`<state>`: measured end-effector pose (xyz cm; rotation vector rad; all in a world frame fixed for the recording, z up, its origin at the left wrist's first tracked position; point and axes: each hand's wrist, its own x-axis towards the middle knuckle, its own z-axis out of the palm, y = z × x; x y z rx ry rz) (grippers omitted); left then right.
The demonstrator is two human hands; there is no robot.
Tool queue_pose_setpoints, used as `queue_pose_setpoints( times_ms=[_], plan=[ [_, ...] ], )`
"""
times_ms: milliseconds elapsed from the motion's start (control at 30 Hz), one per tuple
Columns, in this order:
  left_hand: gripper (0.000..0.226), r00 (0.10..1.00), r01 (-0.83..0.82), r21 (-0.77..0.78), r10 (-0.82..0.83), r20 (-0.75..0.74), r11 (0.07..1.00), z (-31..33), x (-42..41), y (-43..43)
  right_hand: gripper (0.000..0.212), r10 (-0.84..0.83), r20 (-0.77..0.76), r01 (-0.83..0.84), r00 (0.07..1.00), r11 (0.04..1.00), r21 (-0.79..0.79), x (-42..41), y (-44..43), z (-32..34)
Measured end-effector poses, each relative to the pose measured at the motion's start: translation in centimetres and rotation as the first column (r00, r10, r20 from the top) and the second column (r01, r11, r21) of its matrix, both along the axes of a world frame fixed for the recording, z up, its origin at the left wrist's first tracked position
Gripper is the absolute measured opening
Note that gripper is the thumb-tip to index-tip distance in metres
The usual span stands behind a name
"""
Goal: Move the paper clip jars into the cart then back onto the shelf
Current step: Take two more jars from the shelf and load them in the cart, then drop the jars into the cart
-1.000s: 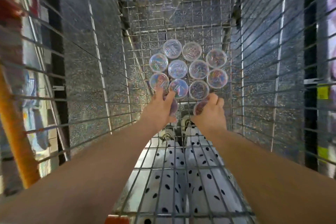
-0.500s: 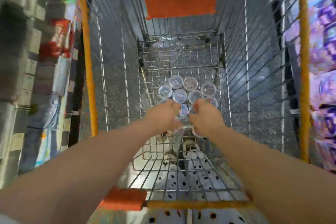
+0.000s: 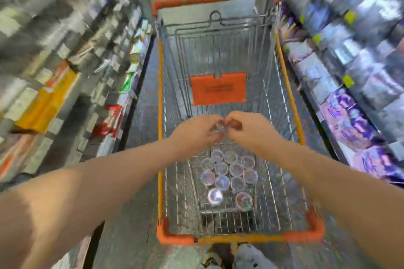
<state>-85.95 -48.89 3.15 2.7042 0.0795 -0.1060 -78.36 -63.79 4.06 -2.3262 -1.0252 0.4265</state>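
Note:
Several clear round paper clip jars [image 3: 229, 172] stand packed together on the wire floor of the cart [image 3: 288, 94]. Two more jars sit a little nearer to me, one on the left [image 3: 215, 196] and one on the right [image 3: 243, 201]. My left hand [image 3: 196, 131] and my right hand [image 3: 251, 131] hover side by side well above the jars, fingertips almost touching. Both have their fingers curled inward. A small pale glint shows between the fingertips, too blurred to identify. The right hand's hollow looks dark, with nothing visible in it.
The cart has orange rim corners [image 3: 172, 236] and an orange plate [image 3: 218, 90] on its far wall. Blurred store shelves [image 3: 54, 61] line the left side, and shelves with purple packs [image 3: 354, 120] line the right. The aisle floor runs ahead.
Both hands have risen from the two nearest jars at the cart floor to well above the basket. Those two jars now stand uncovered. My view has pulled up and back.

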Motion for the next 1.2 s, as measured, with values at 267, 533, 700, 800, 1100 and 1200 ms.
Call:
queue_pose_setpoints(
  times_ms=[267, 533, 700, 800, 1100, 1200],
  plan=[
    [0.027, 0.972, -0.089, 0.069, 0.071, 0.224, 0.994, 12.7, -2.5, -1.6, 0.017, 0.091, 0.186, -0.126, 0.978, 0.975, 0.185, -0.8, -1.0, 11.2],
    [0.011, 0.913, -0.221, 0.234, 0.117, 0.391, 0.947, 23.6, -5.4, -5.7, 0.020, 0.166, 0.359, -0.262, 0.919, 0.935, 0.240, -1.6, -4.5, 22.1],
    [0.016, 0.823, -0.340, 0.246, 0.160, 0.545, 0.908, 29.1, -9.2, -9.2, 0.016, 0.230, 0.473, -0.403, 0.851, 0.863, 0.305, -3.1, -6.5, 27.2],
    [0.014, 0.755, -0.429, 0.233, 0.205, 0.623, 0.873, 31.4, -12.8, -10.4, 0.012, 0.289, 0.501, -0.487, 0.816, 0.811, 0.325, -5.1, -6.4, 29.5],
    [0.015, 0.614, -0.707, 0.251, 0.397, 0.683, 0.661, 36.2, -27.8, -9.5, 0.012, 0.500, 0.553, -0.733, 0.666, 0.575, 0.363, -16.2, -0.1, 33.9],
    [0.011, 0.560, -0.774, 0.231, 0.467, 0.684, 0.589, 36.8, -33.7, -7.6, 0.010, 0.561, 0.566, -0.793, 0.604, 0.498, 0.351, -21.3, 3.1, 34.8]
  ],
)
